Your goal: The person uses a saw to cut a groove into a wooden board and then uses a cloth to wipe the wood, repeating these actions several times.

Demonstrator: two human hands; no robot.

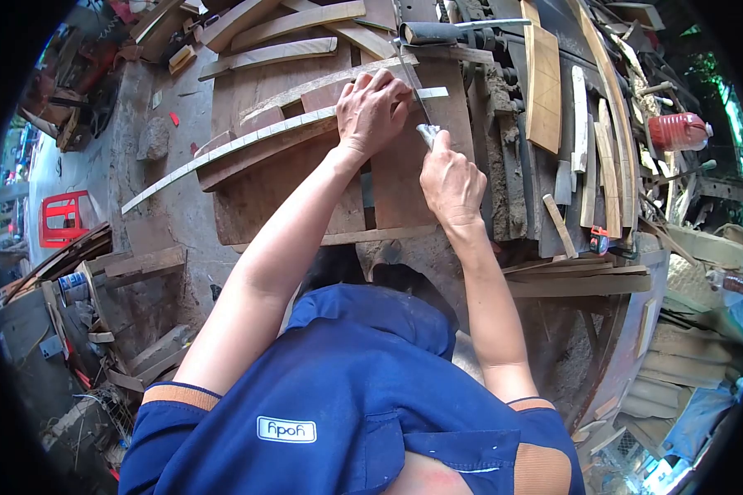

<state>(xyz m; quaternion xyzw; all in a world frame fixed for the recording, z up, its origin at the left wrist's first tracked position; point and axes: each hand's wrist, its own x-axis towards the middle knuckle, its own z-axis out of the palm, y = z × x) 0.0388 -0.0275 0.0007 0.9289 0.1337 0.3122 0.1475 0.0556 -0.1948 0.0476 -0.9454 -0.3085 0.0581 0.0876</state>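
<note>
My right hand is closed around the pale, wrapped-looking handle of a handsaw. Its long, narrow blade points away from me and crosses a pale, slightly curved wooden strip near the right end. Dark marks run at intervals along the strip. Just left of the blade, my left hand grips the strip from above with bent fingers, hiding part of it. Under the strip lies a brown curved board, on a wooden work surface.
More curved wood pieces lie beyond my hands. To the right are a dusty metal machine part, long wooden offcuts and a jug of red liquid. A red plastic stool stands at left, near stacked planks.
</note>
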